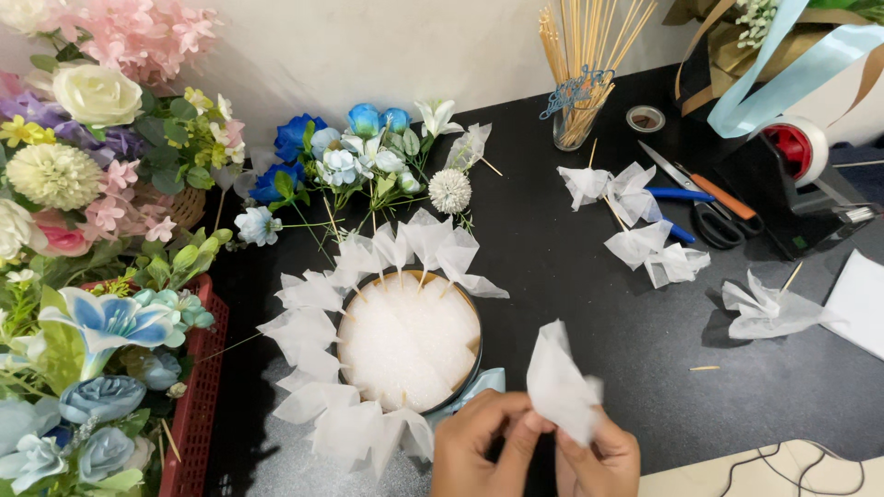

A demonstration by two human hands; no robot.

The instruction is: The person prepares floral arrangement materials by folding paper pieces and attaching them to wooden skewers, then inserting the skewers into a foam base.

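Head camera looks down on a black table point(571, 294) that fills most of the scene. Along its left edge stands a big bank of artificial flowers point(83, 166), pink, cream, purple and blue, some of them in a red plastic basket point(198, 414). Near the middle, toward the front, sits a round box point(465, 308) packed with white foam point(408, 342); white tissue puffs on sticks point(318, 368) ring its far, left and near sides, while the right side is bare. Behind the box lies a loose bunch of blue and white flowers point(354, 156), among them a round white pom-pom bloom point(449, 190).

At the far right a black tape dispenser point(792, 184) with a red hub stands beneath a gold-wrapped bouquet point(727, 55) trailing light blue ribbon point(783, 78). A white sheet point(861, 299) lies at the right edge. Between dispenser and box, finished tissue puffs point(645, 235) lie scattered, with one more point(769, 308) farther right. A glass jar of bamboo skewers point(582, 83) stands at the back, black-handled scissors point(709, 207) lie beside the dispenser, and a small tape roll point(645, 118) rests near the jar.

At the bottom edge, both hands are pinched on a piece of white tissue paper point(557, 382), just right of the box. Fingers of the left hand point(479, 442) grip its lower edge, and the right hand point(599, 460) closes round the gathered base from below while the paper fans upward. One loose skewer piece point(704, 368) lies on the table to the right.
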